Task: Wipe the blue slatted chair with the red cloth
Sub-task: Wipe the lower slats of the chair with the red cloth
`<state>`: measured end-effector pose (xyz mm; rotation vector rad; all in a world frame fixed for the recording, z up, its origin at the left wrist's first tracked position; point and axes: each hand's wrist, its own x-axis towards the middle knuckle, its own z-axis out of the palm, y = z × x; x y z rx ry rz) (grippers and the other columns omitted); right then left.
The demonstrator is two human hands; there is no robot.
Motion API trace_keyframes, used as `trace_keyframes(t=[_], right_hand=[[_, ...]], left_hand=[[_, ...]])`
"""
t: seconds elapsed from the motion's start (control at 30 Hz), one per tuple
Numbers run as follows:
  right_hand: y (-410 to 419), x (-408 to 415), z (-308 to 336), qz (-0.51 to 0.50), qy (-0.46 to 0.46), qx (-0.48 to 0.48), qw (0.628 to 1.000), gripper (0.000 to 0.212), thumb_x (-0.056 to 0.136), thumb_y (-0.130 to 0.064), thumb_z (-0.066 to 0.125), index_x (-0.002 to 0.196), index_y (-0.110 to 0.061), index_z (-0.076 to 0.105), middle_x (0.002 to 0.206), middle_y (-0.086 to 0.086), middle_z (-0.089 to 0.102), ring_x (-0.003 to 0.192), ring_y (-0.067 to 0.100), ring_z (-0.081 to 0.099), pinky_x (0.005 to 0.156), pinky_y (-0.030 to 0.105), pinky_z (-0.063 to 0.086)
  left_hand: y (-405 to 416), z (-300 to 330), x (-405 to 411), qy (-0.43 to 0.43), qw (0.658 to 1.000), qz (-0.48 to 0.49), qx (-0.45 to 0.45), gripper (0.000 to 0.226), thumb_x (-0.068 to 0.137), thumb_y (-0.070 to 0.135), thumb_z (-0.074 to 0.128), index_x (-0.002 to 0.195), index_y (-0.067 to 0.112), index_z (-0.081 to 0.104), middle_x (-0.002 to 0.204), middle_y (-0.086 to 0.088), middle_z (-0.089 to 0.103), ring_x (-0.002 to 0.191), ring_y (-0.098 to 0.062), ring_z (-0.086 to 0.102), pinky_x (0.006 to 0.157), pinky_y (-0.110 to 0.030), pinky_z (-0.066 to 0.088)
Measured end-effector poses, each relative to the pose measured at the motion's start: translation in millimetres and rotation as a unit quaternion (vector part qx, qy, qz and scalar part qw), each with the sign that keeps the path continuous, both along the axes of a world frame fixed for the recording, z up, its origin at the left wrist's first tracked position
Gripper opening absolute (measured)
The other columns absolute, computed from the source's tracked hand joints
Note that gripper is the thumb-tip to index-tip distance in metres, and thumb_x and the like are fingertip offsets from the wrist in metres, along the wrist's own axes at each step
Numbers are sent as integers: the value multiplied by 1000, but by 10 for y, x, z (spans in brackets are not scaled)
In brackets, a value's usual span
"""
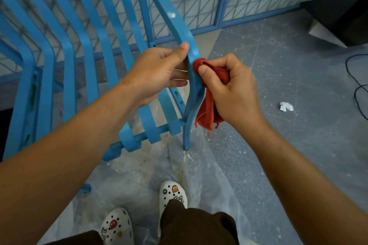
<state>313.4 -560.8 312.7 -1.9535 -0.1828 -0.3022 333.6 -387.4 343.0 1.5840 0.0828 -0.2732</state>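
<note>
Both arms reach forward from the bottom corners, wrists meeting at the outer frame rail of the blue slatted chair (79, 49). The left hand (157, 71) grips that curved rail from the inner side, thumb hooked over its edge, fingers wrapped behind. The right hand (229, 87) holds the bunched red cloth (209, 103) in curled fingers, thumb pressing the wad against the rail's outer face, just opposite the left hand; the loose end of the cloth hangs down beside the rail. The chair stands on a clear plastic sheet (139, 175) over the speckled grey floor (298, 85). White clogs (173, 193) show below. A crumpled white scrap (286, 106) lies on the floor, well apart.
</note>
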Motion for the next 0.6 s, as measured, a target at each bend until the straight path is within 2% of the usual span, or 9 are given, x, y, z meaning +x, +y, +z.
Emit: trace_keyframes(t=[0.07, 0.2, 0.3, 0.4, 0.5, 0.6], right_hand=[[4, 14, -89, -25, -16, 4, 1000, 19, 92, -34, 73, 87, -16, 68, 84, 4, 69, 77, 18, 67, 70, 44, 55], [44, -72, -217, -39, -99, 3, 994, 16, 90, -19, 76, 83, -8, 65, 84, 8, 59, 78, 16, 58, 70, 28, 49], [49, -164, -407, -27, -127, 15, 991, 14, 89, -9, 76, 86, -1, 65, 88, 10, 57, 84, 22, 59, 75, 31, 50], [-38, -244, -623, -1, -83, 3, 997, 12, 88, -7, 77, 89, -3, 65, 92, 7, 58, 87, 21, 60, 77, 38, 52], [-127, -322, -702, 22, -8, -20, 1000, 13, 90, -9, 76, 100, -12, 68, 99, 1, 63, 93, 11, 64, 82, 40, 54], [-174, -312, -463, 30, -34, 3, 999, 21, 94, -6, 69, 116, -10, 70, 106, 0, 69, 99, 15, 68, 88, 40, 56]], left_hand=[[-23, -40, -17, 1, 1000, -1, -1, 30, 102, 36, 55, 93, 14, 73, 90, -6, 79, 86, -19, 77, 79, -30, 60], [-36, -78, -31, -11, 1000, 12, 0, 27, 100, 33, 59, 93, 13, 75, 98, -12, 79, 93, -24, 77, 81, -31, 60], [-38, -97, -53, -12, 1000, 13, 3, 26, 97, 34, 61, 95, 12, 74, 97, -9, 79, 93, -22, 77, 80, -30, 60], [-57, -102, -78, -16, 1000, 21, 0, 25, 97, 32, 61, 98, 10, 73, 95, -6, 80, 91, -20, 77, 76, -26, 60], [-80, -97, -106, -19, 999, 34, 1, 24, 99, 30, 61, 100, 10, 73, 94, -4, 80, 90, -18, 77, 78, -26, 61], [-96, -105, -115, -18, 999, 35, 6, 24, 98, 30, 61, 102, 10, 73, 95, -6, 80, 90, -18, 77, 79, -26, 61]])
